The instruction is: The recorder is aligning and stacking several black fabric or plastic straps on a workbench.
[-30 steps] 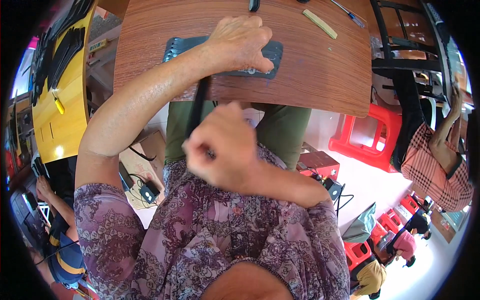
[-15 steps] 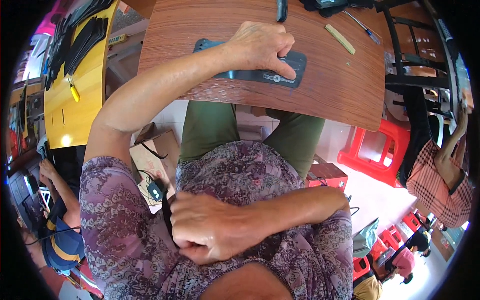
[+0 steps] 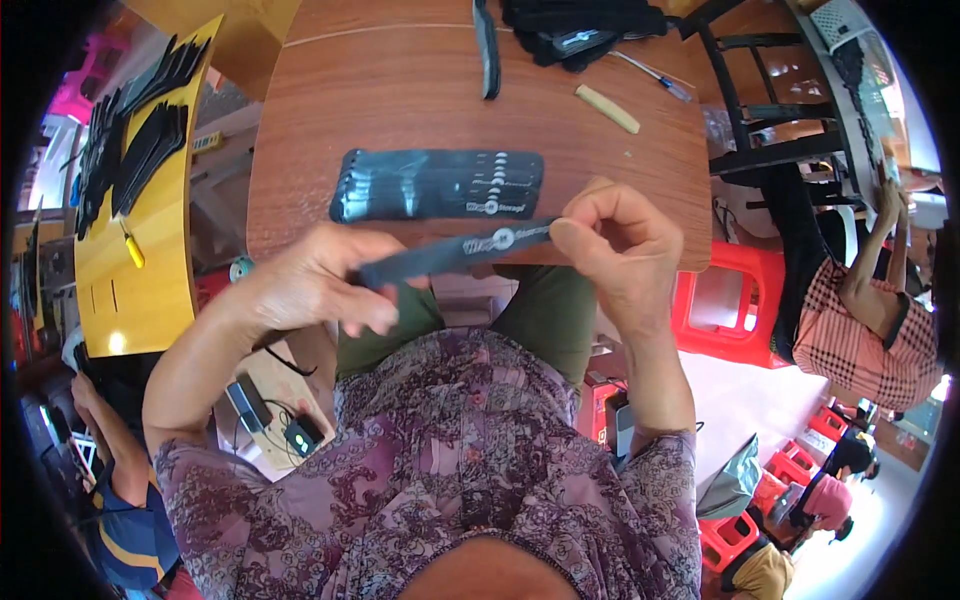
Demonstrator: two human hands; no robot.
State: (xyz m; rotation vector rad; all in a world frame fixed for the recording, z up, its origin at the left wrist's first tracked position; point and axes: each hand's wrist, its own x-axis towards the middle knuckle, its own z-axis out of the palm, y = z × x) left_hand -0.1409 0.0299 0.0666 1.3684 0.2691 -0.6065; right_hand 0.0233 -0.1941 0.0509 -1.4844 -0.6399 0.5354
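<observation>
A dark grey strap (image 3: 450,253) with pale print is stretched between my two hands, just off the table's near edge. My right hand (image 3: 630,250) pinches its right end between thumb and fingertips. Thumb and fingers of my left hand (image 3: 320,280) close about the other end, slightly smeared by motion. Beyond the strap, a neat row of overlapping, similar dark straps (image 3: 400,185) lies flat on the brown wooden table (image 3: 350,110). Neither hand touches that row.
Farther back on the table are a pile of black straps (image 3: 590,25), one lone strap (image 3: 487,50), a yellowish stick (image 3: 607,108) and a pen (image 3: 655,77). Left stands a yellow table (image 3: 160,270) with black strips and a yellow-handled tool (image 3: 133,245). A red stool (image 3: 725,310) is right.
My left hand has left the row of straps and come nearer. My right hand has moved from my chest to the table edge. Both now hold one strap; the row is fully uncovered.
</observation>
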